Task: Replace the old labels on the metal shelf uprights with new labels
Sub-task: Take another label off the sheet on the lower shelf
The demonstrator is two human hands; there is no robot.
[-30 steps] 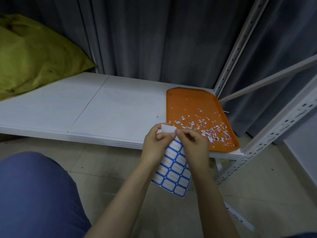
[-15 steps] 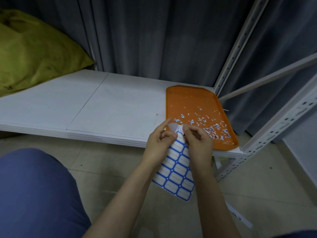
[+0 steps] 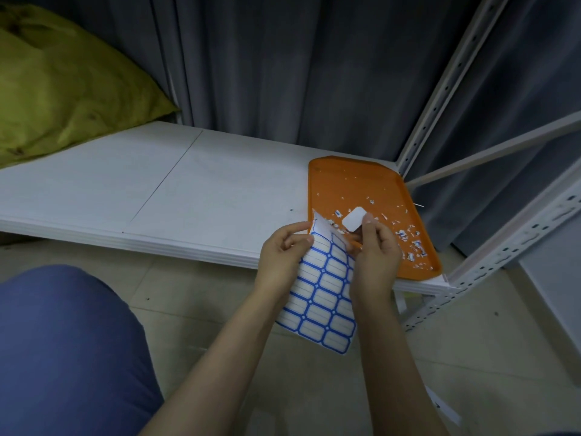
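Observation:
My left hand (image 3: 283,256) pinches the top corner of a sheet of blue-bordered labels (image 3: 320,297), which hangs down in front of the shelf edge. My right hand (image 3: 374,256) holds one peeled label (image 3: 353,219) between thumb and fingertip, its white back toward me, lifted just clear of the sheet over the orange tray (image 3: 355,180). The front metal upright (image 3: 515,243) slants up at the right. The rear upright (image 3: 440,86) rises behind the tray.
The tray holds several scraps of torn old label (image 3: 408,243). It rests at the right end of the white shelf board (image 3: 157,196). A yellow-green bag (image 3: 56,89) lies at the left. Grey curtains hang behind. My blue-clad knee (image 3: 63,357) is at the lower left.
My right hand has pulled one label off the sheet's top corner and lifted it up and to the right. The left hand still holds the sheet, which shifted slightly.

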